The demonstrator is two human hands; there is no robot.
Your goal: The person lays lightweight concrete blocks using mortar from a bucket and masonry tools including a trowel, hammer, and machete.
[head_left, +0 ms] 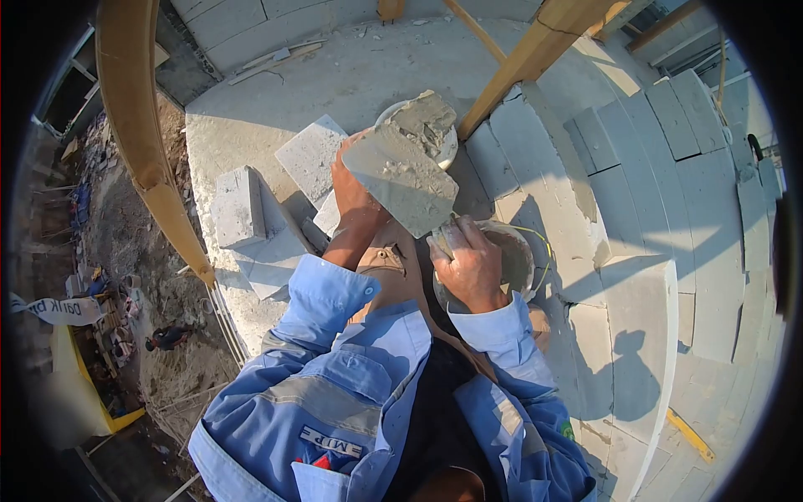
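My left hand (355, 188) is wrapped around the left side of a grey, angular block piece (406, 184), with most of its fingers hidden behind it. Bits of wet mortar cling to the block's face. Close to the lower right corner of the block, my right hand (473, 261) has its fingers curled around something small and yellowish, which I cannot make out. Beyond the block stands a white bucket (452, 153) with a lump of grey mortar (427, 121) overlapping it. Under my right hand sits another bucket (529, 280) holding grey mix, with a yellow handle.
White-grey blocks (238, 205) and a flat slab (309, 155) lie on the left. A block wall (544, 180) rises on the right, a wooden post (531, 63) beside it. The floor edge at left drops to lower ground; a yellow level (691, 435) lies lower right.
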